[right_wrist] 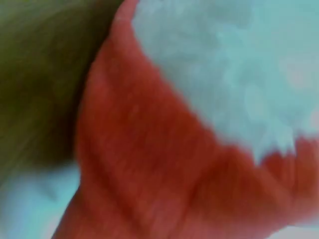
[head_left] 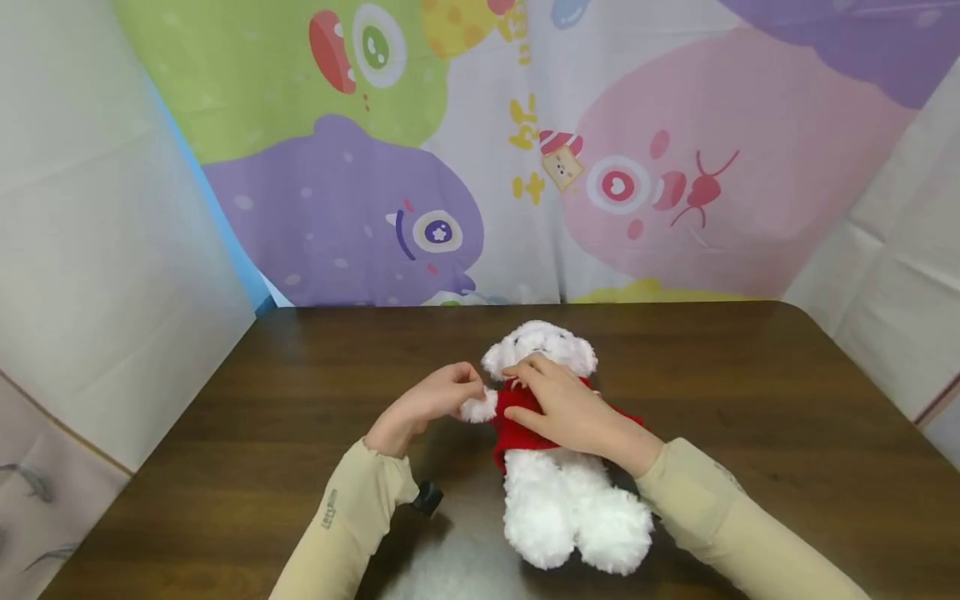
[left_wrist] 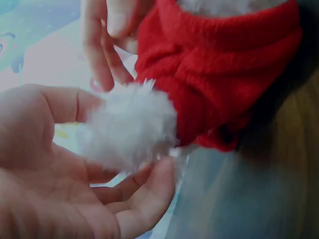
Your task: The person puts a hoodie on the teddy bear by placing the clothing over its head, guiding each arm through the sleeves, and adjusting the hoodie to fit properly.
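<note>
A fluffy white stuffed animal (head_left: 543, 508) with drooping ears lies on its back, head toward the far edge and legs toward me. It wears a red top (head_left: 516, 429). My left hand (head_left: 435, 394) holds its white paw (left_wrist: 132, 127) at the end of the left-side sleeve, fingers and thumb curled round the fur. Across the chest rests my right hand (head_left: 573, 412), fingers reaching to the neckline and thumb spread apart on the red cloth. Blurred red cloth (right_wrist: 144, 129) and white fur (right_wrist: 224, 64) fill most of the right wrist view.
The dark wooden table (head_left: 765, 400) extends on both sides of the stuffed animal. Behind it hangs a cartoon-printed curtain (head_left: 510, 242), with pale cloth walls at left and right. A small black device (head_left: 428, 497) sits by my left sleeve.
</note>
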{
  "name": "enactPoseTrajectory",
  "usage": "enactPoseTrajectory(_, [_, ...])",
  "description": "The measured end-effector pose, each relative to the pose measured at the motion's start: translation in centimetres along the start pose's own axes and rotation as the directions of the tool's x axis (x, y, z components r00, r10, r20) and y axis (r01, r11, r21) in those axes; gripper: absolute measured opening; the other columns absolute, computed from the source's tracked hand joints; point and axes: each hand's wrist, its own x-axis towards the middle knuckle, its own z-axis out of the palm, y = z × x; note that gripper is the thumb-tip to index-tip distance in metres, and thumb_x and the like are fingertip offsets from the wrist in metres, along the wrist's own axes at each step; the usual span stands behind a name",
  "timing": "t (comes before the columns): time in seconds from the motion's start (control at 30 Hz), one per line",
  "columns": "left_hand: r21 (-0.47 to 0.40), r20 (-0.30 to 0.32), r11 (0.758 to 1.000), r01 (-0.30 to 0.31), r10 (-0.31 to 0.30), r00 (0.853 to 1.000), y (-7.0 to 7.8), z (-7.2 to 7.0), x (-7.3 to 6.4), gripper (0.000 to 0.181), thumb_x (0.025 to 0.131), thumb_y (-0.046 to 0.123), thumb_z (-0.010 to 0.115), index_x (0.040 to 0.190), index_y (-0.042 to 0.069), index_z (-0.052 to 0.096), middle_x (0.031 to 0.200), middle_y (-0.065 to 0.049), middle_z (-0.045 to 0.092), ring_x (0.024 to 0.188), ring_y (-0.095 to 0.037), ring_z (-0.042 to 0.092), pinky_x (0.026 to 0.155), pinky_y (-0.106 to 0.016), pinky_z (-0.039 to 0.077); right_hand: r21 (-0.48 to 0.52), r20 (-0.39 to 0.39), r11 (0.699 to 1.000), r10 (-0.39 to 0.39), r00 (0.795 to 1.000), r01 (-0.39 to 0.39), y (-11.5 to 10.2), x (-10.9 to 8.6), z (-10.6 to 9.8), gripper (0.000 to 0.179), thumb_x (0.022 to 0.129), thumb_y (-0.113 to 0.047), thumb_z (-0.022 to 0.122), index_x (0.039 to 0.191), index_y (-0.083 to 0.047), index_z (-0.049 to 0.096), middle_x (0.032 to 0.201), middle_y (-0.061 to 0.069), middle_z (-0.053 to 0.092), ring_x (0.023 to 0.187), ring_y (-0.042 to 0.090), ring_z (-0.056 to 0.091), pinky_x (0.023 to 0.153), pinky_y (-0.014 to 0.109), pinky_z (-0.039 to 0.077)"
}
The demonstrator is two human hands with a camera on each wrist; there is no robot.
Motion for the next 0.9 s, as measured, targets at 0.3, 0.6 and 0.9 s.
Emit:
enactPoseTrajectory(0.3, [-0.071, 0.17, 0.994, -0.086, 0.097, 0.981, -0.4, 1.4, 0.0, 0.034, 0.086, 0.022, 0.06, 0.109, 0.004, 0.043, 0.099, -0.016, 0.057, 0.073, -0.026, 0.061, 0.069, -0.039, 0.054, 0.109, -0.039, 0.987, 0.123, 0.992, -0.118, 1.2, -4.3, -1.4, 0.04, 0.072, -0.032, 0.074, 0.104, -0.015, 0.056, 0.098, -0.005, 0.054, 0.083, 0.007, 0.049, 0.072, 0.025, 0.048])
enactPoseTrajectory(0.6, [-0.117, -0.009, 0.992, -0.05, 0.049, 0.999, -0.3, 2.2, 0.6, 0.029, 0.089, 0.013, 0.056, 0.114, -0.001, 0.057, 0.093, -0.015, 0.062, 0.06, -0.018, 0.06, 0.063, -0.035, 0.054, -0.019, 0.01, 0.989, -0.144, 0.99, 0.144, 1.9, -5.3, -1.3, 0.025, 0.076, -0.013, 0.069, 0.1, -0.012, 0.061, 0.097, 0.002, 0.057, 0.091, 0.016, 0.058, 0.078, 0.028, 0.052])
enactPoseTrajectory(0.9, [-0.215, -0.116, 0.976, 0.01, -0.035, 0.993, -0.9, 2.6, 1.2, 0.025, 0.09, 0.008, 0.052, 0.113, 0.001, 0.06, 0.107, -0.016, 0.061, 0.074, -0.019, 0.062, 0.067, -0.035, 0.054, -0.121, -0.009, 0.983, -0.137, 0.99, 0.135, 0.8, -5.7, -1.2, 0.023, 0.077, -0.017, 0.071, 0.099, -0.014, 0.064, 0.098, 0.001, 0.056, 0.09, 0.012, 0.056, 0.077, 0.028, 0.051])
